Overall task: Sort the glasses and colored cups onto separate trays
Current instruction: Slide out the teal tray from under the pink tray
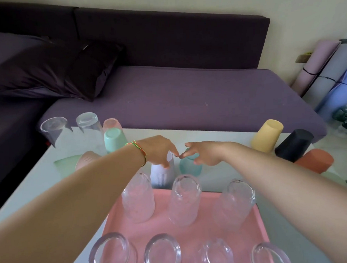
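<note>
The person leaned across the desk point(209, 135) with both arms out. The left hand point(159, 150) had its grip closed over the top of the lavender cup point(163, 175), fingers curled down its side. The right hand point(204, 152) sat on the teal cup point(191, 168) just beside it, fingers spread over the top and thumb against the near wall; how tightly it held I could not tell. The two hands' fingertips met between the cups. Both cups stood upside down on the desk, just beyond the far edge of the pink tray point(186, 228), which carried seven upturned glasses point(186, 199). To the right stood a yellow cup point(267, 135), a black cup point(293, 145) and a terracotta cup point(314, 160), close together. At the far left corner were a mint cup point(115, 140), a pink cup point(112, 124) and two clear tumblers point(87, 122). A purple sofa point(186, 94) lay behind.
</note>
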